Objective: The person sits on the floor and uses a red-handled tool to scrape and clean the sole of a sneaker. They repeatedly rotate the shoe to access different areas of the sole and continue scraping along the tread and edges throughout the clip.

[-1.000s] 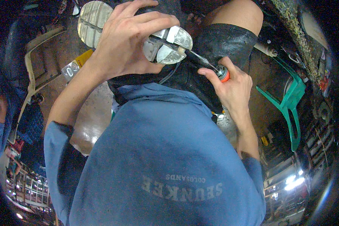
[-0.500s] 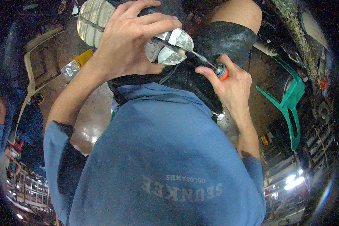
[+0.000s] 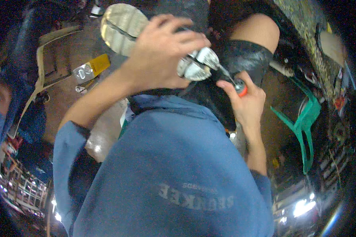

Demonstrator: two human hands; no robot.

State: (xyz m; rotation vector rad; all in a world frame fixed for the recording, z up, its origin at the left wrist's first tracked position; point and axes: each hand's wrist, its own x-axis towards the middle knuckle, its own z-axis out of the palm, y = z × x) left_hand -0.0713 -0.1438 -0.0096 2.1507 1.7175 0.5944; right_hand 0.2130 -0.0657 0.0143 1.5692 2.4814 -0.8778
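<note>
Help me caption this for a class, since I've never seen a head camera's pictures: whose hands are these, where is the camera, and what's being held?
There is no machine here, just a person's two bare hands. The camera is the left one of a pair worn on the head, looking down; its fisheye lens bends straight edges near the rim. That's why the person's own blue shirt fills the lower part.

The left hand grips a pale-soled shoe. The right hand holds a tool with an orange and grey handle; its thin metal shaft points at the shoe's nearer end, but blur hides the tip.

Beyond them, a yellow and silvery packet lies to the left and a green object to the right.
</note>
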